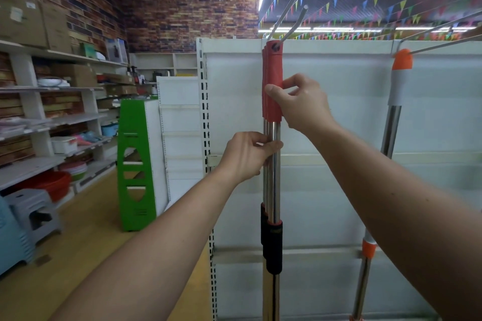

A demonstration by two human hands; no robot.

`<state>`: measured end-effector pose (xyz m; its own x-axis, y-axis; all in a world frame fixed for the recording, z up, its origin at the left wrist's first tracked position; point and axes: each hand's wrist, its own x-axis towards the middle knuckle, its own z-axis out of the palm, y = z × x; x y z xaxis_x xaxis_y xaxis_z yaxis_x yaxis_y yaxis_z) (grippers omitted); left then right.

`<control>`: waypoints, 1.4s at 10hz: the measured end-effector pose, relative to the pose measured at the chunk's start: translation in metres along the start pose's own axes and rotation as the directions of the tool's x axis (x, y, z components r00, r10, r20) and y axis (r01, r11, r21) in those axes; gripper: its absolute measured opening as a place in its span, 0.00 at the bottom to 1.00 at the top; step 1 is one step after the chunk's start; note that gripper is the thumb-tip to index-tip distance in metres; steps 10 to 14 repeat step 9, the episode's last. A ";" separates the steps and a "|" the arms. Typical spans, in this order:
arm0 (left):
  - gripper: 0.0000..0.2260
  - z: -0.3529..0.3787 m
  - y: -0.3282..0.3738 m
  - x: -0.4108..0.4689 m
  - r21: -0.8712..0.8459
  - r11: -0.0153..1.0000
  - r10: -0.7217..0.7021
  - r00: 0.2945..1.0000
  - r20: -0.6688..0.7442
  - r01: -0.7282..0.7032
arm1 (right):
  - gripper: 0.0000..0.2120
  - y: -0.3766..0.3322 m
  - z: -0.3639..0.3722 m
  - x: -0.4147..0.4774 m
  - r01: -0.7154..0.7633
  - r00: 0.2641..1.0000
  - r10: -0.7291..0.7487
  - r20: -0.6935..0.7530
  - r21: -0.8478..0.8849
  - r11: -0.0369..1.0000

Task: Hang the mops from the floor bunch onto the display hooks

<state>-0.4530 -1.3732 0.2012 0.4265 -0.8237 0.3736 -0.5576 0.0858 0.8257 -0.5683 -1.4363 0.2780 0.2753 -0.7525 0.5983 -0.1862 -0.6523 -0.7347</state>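
Several mops with red grips [273, 65] and shiny steel poles [272, 190] hang together from one metal display hook [292, 26] on a white panel. The hole in the front red grip sits on the hook. My right hand [302, 104] pinches the lower part of the front red grip between thumb and fingers. My left hand [247, 155] pinches the steel pole just below the grip. Black collars [272, 247] sit lower on the poles. Mop heads are out of view.
Another mop with an orange cap [403, 60] hangs from a second hook [443, 44] at the right. White gondola panel [339, 138] behind. A green stand [135, 164], grey stools [34, 214] and stocked shelves [52, 122] stand at the left along a wooden floor.
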 end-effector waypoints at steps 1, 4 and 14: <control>0.15 0.002 -0.002 -0.003 0.020 1.000 0.004 0.999 -0.043 -0.003 | 0.16 0.004 0.003 -0.005 -0.019 1.000 0.018 0.021 0.058 0.998; 0.11 0.002 -0.006 -0.036 0.290 0.957 0.041 0.994 -0.098 -0.011 | 0.12 0.035 -0.001 -0.051 -0.170 0.979 0.163 0.120 0.053 0.984; 0.19 -0.004 0.002 -0.123 -0.125 0.990 -0.062 0.998 0.020 0.064 | 0.15 0.029 -0.042 -0.134 -0.395 0.896 0.324 0.305 0.208 0.895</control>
